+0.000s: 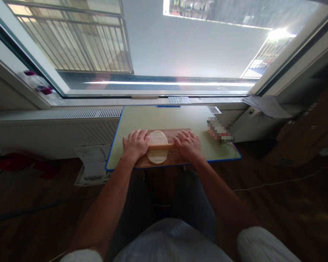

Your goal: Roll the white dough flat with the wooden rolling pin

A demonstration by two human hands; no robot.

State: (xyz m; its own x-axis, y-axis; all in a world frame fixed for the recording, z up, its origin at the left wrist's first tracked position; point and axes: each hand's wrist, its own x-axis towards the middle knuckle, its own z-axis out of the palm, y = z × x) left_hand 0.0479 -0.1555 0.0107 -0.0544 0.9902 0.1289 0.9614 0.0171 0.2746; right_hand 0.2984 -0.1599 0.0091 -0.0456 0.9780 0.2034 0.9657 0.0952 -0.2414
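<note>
A flattened oval of pale dough [157, 156] lies on a brown wooden board [176, 154]. Across its middle rests a wooden rolling pin [161, 146], with dough showing on both the far and near sides. My left hand [136, 143] is over the pin's left end, fingers pointing forward and curved over it. The right end is under my right hand [188, 144], held in the same way. Both hands cover the pin's ends, so its full length is hidden.
The board lies on a pale green table [144, 116] with a blue rim. A blurred-out package [221, 131] sits on its right side. Behind are a radiator [95, 113] and a window sill. Papers [269, 105] lie at right; a plastic bottle [38, 83] stands at left.
</note>
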